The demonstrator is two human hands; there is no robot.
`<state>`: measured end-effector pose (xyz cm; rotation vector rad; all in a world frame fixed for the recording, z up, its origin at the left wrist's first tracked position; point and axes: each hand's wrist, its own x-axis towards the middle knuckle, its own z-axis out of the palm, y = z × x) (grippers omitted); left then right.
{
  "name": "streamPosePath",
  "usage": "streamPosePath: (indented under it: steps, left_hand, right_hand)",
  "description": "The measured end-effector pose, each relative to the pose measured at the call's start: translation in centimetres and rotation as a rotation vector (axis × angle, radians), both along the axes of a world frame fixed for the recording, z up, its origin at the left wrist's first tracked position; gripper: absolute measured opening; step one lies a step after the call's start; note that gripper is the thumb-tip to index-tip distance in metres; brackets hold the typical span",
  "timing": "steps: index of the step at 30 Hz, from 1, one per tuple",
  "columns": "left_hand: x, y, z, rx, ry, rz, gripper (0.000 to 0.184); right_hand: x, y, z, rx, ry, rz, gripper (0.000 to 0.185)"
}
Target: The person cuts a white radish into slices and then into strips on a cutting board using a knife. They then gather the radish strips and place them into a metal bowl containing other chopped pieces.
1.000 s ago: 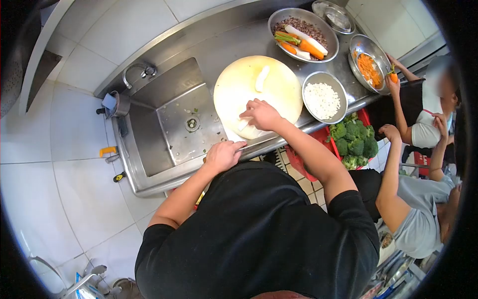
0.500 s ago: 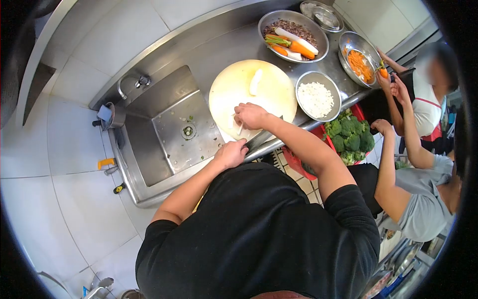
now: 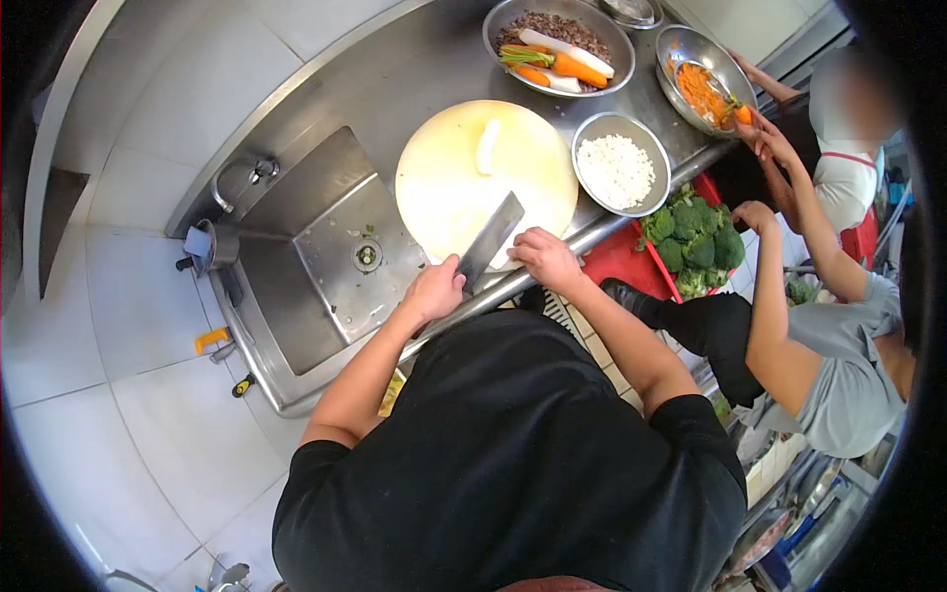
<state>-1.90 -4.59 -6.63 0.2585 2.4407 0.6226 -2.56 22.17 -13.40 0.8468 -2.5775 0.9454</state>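
The cleaver (image 3: 496, 233) slants over the near part of the round cutting board (image 3: 424, 187), its broad blade pointing away from the body and its grip end at the board's near edge. The left hand (image 3: 434, 289) holds that end, fingers curled closed around it. The right hand (image 3: 546, 259) is just to the right of the blade, its fingers bent and bunched low at the board's near edge. A small white piece (image 3: 500, 259) lies between the blade and these fingertips; whether they pinch it cannot be told.

Farther up the board, well apart from both hands, lies a longer white piece (image 3: 486, 148). Just right of the board on the steel tabletop (image 3: 414, 79), a bowl (image 3: 575, 163) holds chopped white bits (image 3: 616, 170). Beyond it, a larger bowl (image 3: 486, 39) holds carrots (image 3: 580, 69), white lengths and brown bits. To the right, another bowl (image 3: 661, 81) contains shredded orange pieces (image 3: 698, 94), and a co-worker's hand (image 3: 764, 138) is beside a carrot (image 3: 743, 115) at its rim. Broccoli (image 3: 698, 249) fills a red crate (image 3: 617, 261) below the counter's edge. The sink (image 3: 286, 316) is left of the board.
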Motion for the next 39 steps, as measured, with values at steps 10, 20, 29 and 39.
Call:
streamPosePath:
  steps: [10,20,29,39]
  left_hand:
    - [1.9,3.1,3.3,-0.084,0.111,0.014,0.022]
    - [2.3,4.3,1.7,-0.168,0.070,-0.014,0.022]
    - [3.1,3.5,2.2,-0.182,0.097,-0.057,0.021]
    - [2.7,4.1,1.9,-0.150,0.105,-0.030,0.024]
  right_hand:
    - [0.5,-1.4,-0.1,-0.033,-0.132,-0.107,0.011]
    - [0.1,-0.9,-0.9,-0.064,-0.129,-0.116,0.007]
    - [1.0,-1.0,-1.2,-0.075,-0.196,-0.183,0.010]
    - [1.4,-0.7,-1.5,-0.039,-0.141,-0.204,0.011]
